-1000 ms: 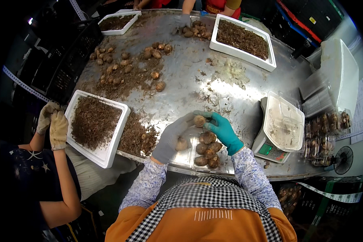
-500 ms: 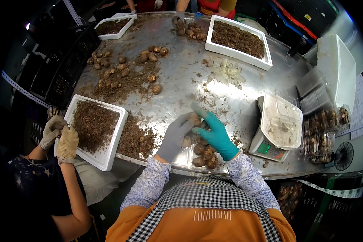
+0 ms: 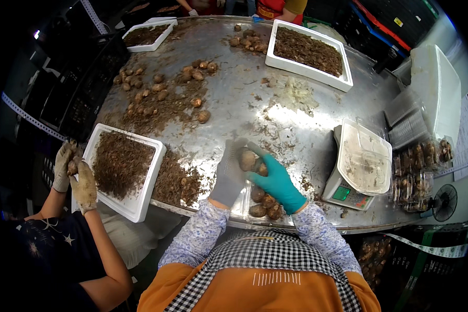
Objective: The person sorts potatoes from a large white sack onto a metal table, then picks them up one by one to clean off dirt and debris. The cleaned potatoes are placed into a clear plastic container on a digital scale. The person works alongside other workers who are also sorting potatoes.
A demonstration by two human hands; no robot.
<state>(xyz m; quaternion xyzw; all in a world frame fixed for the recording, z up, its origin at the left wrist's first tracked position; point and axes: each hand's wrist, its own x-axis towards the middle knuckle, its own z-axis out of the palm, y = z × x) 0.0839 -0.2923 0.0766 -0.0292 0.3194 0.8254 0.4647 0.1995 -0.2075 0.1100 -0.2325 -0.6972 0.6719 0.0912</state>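
My left hand (image 3: 229,174) in a grey glove and my right hand (image 3: 273,184) in a teal glove are closed around a round brown tuber (image 3: 248,160) over the near edge of the table. A second tuber shows just behind my right fingers. Under my hands a clear plastic container (image 3: 240,212) holds several dark tubers (image 3: 257,210); part of it is hidden by my gloves.
A scale with a white tray (image 3: 364,161) stands right, beside packed clamshells (image 3: 416,158) and a fan (image 3: 444,203). White trays of shavings (image 3: 309,51) sit on the steel table (image 3: 239,93), with loose tubers (image 3: 161,93). A gloved co-worker's hand (image 3: 83,190) works at the left.
My left hand has shifted upright and rightward around the tuber, and my right fingers have moved down and inward. A co-worker's hand at the far side has left the tuber pile.
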